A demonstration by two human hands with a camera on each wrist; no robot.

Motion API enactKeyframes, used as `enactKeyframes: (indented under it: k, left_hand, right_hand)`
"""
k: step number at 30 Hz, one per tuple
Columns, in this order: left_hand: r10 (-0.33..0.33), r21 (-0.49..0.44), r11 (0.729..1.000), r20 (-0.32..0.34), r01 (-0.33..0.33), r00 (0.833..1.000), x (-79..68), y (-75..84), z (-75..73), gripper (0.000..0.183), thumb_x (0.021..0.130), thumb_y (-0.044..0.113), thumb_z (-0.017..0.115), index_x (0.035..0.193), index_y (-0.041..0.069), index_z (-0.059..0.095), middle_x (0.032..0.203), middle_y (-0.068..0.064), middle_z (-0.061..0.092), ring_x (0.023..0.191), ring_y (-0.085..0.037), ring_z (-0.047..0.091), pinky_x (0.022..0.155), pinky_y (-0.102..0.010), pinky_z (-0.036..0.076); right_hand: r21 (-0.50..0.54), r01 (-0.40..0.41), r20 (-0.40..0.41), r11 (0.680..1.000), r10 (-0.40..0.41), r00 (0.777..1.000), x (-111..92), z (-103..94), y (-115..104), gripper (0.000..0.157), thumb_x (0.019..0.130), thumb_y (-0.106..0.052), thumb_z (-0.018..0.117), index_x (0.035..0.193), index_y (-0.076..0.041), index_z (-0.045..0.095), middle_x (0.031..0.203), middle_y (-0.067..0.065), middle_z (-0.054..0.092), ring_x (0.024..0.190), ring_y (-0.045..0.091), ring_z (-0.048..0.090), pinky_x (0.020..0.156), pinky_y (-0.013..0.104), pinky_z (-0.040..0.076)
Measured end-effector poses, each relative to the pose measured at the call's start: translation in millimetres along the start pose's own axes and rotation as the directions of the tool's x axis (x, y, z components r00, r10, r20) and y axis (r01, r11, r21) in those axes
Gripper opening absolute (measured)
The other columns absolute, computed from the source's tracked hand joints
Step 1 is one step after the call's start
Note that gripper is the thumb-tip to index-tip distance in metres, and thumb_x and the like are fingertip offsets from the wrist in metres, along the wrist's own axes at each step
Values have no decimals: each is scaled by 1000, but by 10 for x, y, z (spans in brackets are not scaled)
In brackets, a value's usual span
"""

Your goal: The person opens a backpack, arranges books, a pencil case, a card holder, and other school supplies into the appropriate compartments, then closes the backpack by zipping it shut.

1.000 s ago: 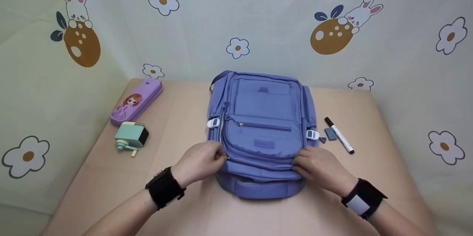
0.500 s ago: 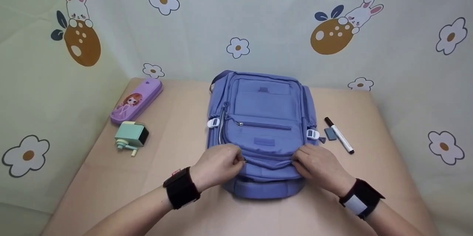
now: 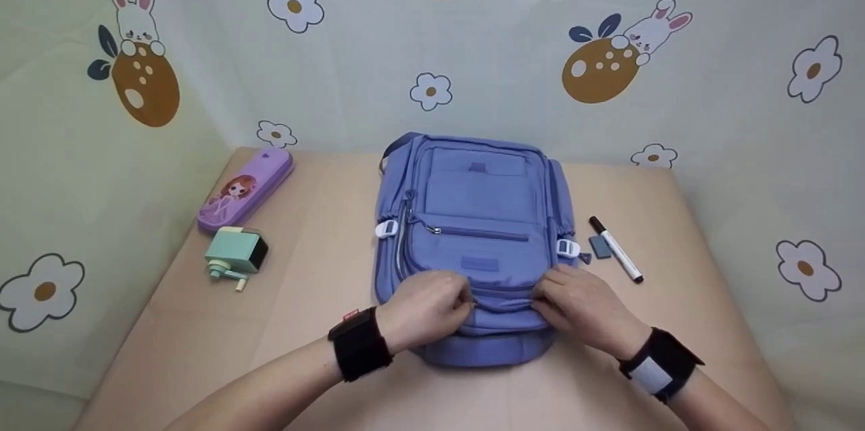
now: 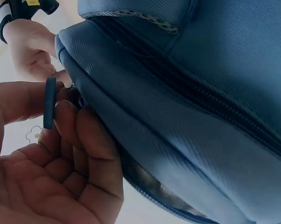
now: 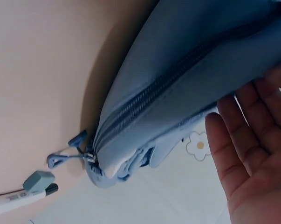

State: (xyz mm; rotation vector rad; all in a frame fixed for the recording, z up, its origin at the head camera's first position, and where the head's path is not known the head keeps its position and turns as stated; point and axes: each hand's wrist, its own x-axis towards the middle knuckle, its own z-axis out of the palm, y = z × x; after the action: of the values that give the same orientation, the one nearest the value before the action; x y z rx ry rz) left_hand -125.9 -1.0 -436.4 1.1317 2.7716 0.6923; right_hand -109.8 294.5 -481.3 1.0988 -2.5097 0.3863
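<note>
A blue-purple backpack [image 3: 483, 198] lies on the table with its front pocket facing up. My left hand [image 3: 429, 306] is at the pocket's lower edge. In the left wrist view its thumb and fingers pinch a zipper pull [image 4: 49, 103], and an open stretch of zipper shows grey lining [image 4: 159, 184] behind it. My right hand [image 3: 588, 302] is at the pocket's lower right corner, its fingertips holding the fabric edge. In the right wrist view, several of its fingers [image 5: 224, 149] are extended, and the thumb is mostly out of frame.
A purple pencil case [image 3: 246, 188] and a green crank pencil sharpener [image 3: 233, 252] lie at the left. Right of the backpack are a marker [image 3: 618, 252] and a small blue eraser [image 3: 599, 247]. A patterned curtain [image 3: 351, 59] surrounds the table [image 3: 304, 215].
My left hand has moved right along the pocket's lower edge with the zipper pull, from the left corner toward the right hand. The right hand stays at its corner.
</note>
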Motion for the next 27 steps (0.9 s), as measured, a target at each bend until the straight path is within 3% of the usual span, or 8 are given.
enactKeyframes:
  k: [3,8,16,27]
  left_hand:
    - [-4,-19,1000,2,4,1000,-9,-21,-1,6,90,13,67,90,14,73,83,6,70,71,-8,62,66,-26,54]
    - [-14,-46,999,8,14,1000,-14,-39,-4,6,90,14,67,91,14,74,85,6,70,73,-8,63,68,-27,54]
    - [-18,-55,998,5,18,1000,-33,-40,12,7,91,16,68,88,14,74,82,7,69,71,-6,61,66,-26,53]
    - [-22,-14,1000,29,23,999,34,36,-10,9,91,19,70,88,15,77,83,6,72,69,-7,64,65,-26,54]
  right_hand:
    - [25,9,-12,1000,-9,1000,-27,-91,100,16,82,-15,83,95,-16,72,93,-7,66,87,15,61,74,35,52]
    - [16,-2,-85,1000,3,996,-95,-178,295,22,76,-4,85,94,-12,77,93,-5,71,87,18,64,76,39,54]
    - [-44,56,-65,997,-59,996,-162,20,386,22,78,-8,86,97,-13,77,95,-3,68,86,20,64,69,37,54]
    - [-114,95,-25,989,-98,995,-176,151,415,15,87,-9,76,101,-9,71,102,1,66,93,21,64,79,37,55]
